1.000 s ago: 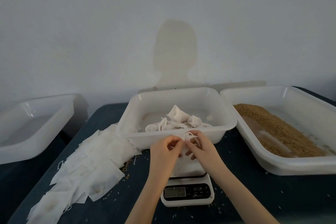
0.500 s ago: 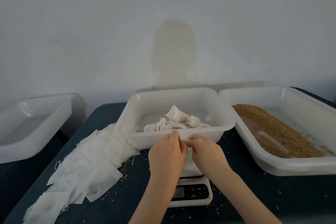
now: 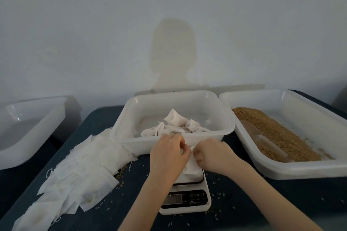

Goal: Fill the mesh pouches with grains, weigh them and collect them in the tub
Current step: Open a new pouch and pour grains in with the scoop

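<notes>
The pouch (image 3: 192,168) sits on the scale (image 3: 187,196) between your two hands, its top gathered upward and its body hanging down, so its long axis runs roughly upright toward the scale plate. Your left hand (image 3: 168,154) has its fingers curled and pinches the pouch's top from the left; your right hand (image 3: 212,155) is curled into a near fist and pinches the same top from the right, knuckles almost touching the left hand's. Just beyond your fingertips is the near rim of the tub (image 3: 129,143), with filled pouches (image 3: 175,124) piled inside close to that rim. To the right of your right hand lies the tray of grains (image 3: 277,135), its near edge close to your forearm. To the left of your left hand the flat empty pouches (image 3: 75,172) fan out across the dark table (image 3: 262,199), leaving bare surface with scattered grains on both sides of the scale. Further left stands another tray (image 3: 28,131).
</notes>
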